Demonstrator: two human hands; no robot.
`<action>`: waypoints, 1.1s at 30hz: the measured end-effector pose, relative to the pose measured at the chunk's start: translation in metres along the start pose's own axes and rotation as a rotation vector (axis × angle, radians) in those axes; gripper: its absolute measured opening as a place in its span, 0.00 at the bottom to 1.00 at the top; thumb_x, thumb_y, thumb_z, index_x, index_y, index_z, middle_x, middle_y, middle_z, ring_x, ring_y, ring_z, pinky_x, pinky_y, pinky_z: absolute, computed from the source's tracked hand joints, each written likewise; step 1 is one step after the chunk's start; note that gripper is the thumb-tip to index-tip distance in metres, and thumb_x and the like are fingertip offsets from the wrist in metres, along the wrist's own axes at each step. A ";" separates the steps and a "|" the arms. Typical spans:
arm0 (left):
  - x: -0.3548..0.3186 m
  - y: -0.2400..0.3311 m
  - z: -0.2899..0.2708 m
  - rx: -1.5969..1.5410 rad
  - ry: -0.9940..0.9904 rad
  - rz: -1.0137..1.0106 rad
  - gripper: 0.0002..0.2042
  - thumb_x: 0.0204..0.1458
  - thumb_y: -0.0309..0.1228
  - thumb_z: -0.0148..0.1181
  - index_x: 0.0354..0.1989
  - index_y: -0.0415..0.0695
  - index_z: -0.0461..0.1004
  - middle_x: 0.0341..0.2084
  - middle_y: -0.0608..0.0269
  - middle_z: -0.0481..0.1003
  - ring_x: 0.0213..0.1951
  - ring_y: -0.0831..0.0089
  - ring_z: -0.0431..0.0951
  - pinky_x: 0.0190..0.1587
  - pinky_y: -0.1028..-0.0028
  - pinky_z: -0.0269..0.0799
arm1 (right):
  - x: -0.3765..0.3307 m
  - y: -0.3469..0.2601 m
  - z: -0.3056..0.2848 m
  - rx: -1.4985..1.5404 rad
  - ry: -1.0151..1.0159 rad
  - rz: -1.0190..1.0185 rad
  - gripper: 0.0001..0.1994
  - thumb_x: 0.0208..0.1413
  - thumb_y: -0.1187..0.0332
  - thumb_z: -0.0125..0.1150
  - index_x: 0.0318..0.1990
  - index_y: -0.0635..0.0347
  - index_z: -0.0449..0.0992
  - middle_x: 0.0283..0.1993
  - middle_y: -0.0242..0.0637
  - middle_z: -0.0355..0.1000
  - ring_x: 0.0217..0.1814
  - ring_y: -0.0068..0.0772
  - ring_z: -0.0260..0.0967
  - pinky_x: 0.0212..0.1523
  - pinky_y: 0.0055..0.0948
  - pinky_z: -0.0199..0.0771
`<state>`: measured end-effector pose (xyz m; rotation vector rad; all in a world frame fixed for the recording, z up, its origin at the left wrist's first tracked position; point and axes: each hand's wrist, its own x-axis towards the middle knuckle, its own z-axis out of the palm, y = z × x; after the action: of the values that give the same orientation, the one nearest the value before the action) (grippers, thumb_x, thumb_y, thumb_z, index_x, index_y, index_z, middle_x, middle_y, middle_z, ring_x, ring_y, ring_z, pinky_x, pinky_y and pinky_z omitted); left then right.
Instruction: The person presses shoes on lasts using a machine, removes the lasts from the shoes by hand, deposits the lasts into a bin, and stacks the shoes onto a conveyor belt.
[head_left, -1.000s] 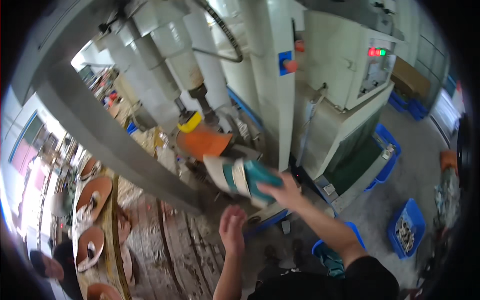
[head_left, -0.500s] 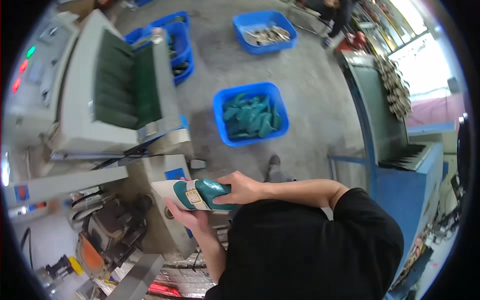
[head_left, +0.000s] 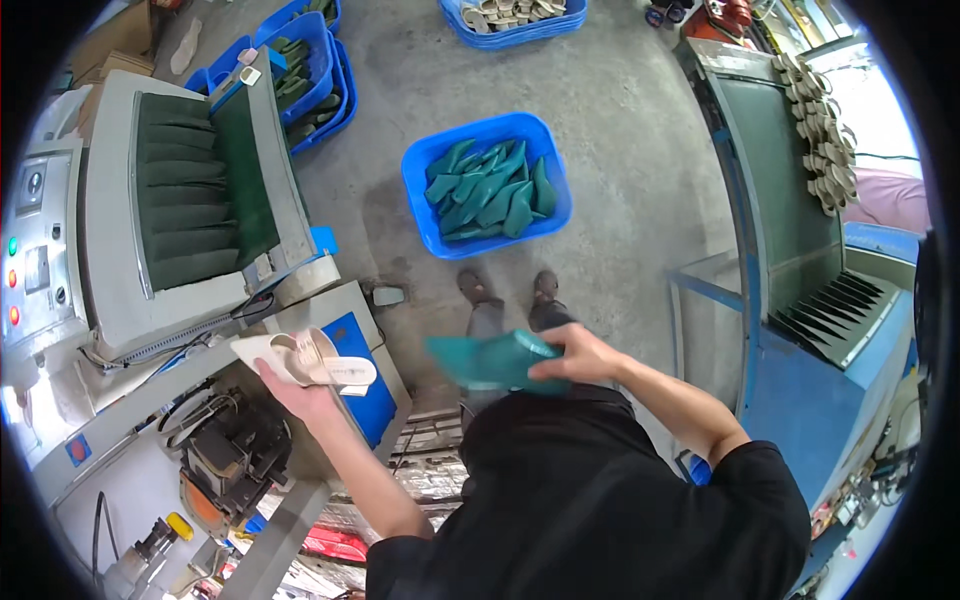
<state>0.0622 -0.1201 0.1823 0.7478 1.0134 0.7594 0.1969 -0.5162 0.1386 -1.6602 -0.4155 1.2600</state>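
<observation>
In my left hand [head_left: 300, 398] is a cream sandal [head_left: 347, 372] with a pointed toe and wide straps. The fingers grip it at the toe end, over the grey machine cabinet with a blue panel. My right hand [head_left: 585, 357] is closed on the end of a green shoe last [head_left: 490, 362], which is smeared by motion, in front of my waist. The last and the sandal are apart. Ahead on the floor, a blue tub [head_left: 413, 205] holds many similar green shoe lasts [head_left: 490, 190].
At left stands a machine [head_left: 115, 200] with dark curtain flaps and a button panel. A blue conveyor machine [head_left: 840, 400] with sandals [head_left: 822, 150] on its edge stands right. Farther off are stacked blue tubs [head_left: 345, 110] and a tub of cream pieces [head_left: 515, 38].
The green last has come out of the sandal. My right hand has drawn it to the right, while my left hand has carried the sandal left.
</observation>
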 end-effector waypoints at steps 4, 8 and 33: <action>0.016 -0.052 0.022 -0.003 -0.100 -0.174 0.27 0.61 0.51 0.48 0.56 0.39 0.63 0.45 0.53 0.73 0.49 0.60 0.74 0.54 0.60 0.72 | 0.129 0.092 -0.001 0.124 0.221 0.257 0.26 0.43 0.58 0.72 0.51 0.57 0.79 0.39 0.42 0.80 0.41 0.37 0.78 0.46 0.35 0.75; 0.031 -0.156 0.023 -0.109 -0.061 -0.344 0.27 0.61 0.44 0.50 0.61 0.36 0.60 0.51 0.46 0.71 0.54 0.53 0.72 0.61 0.54 0.67 | 0.313 0.205 0.012 0.147 0.431 0.290 0.28 0.41 0.56 0.72 0.53 0.55 0.79 0.43 0.45 0.80 0.46 0.40 0.78 0.49 0.37 0.75; -0.079 -0.219 0.349 0.234 -1.013 -0.656 0.26 0.63 0.40 0.52 0.66 0.42 0.58 0.57 0.54 0.67 0.59 0.66 0.67 0.63 0.57 0.59 | 0.058 0.000 -0.171 1.740 -0.201 -0.444 0.21 0.68 0.55 0.45 0.57 0.62 0.68 0.22 0.21 0.60 0.26 0.17 0.56 0.26 0.20 0.56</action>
<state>0.4013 -0.3654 0.1554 0.7923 0.3490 -0.3277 0.3696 -0.5571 0.1056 0.0495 0.2313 0.8588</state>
